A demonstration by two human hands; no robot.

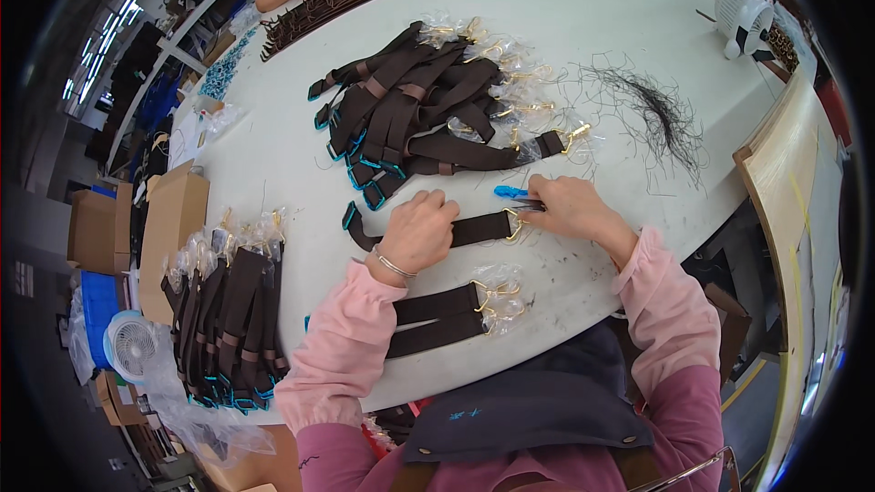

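We see the left hand [417, 230] lying flat on a dark brown strap [474, 230], fingers curled together and pressing it to the white table [273, 155]. The strap lies crosswise just in front of us, its teal-edged end [350, 217] past the left hand and its gold metal ring [515, 224] at the other end. There the right hand [565, 207] has its fingers closed around a small blue-handled cutter [512, 192], its tip at the ring. Beyond the strap sits a heap of finished straps [419, 109] with bagged gold hardware; right of that heap lies a tangle of loose dark threads [652, 109]. Nearer to us than the strap, two more straps [437, 319] lie side by side. Far left of it, a neat stack of straps [228, 319] rests at the table's edge.
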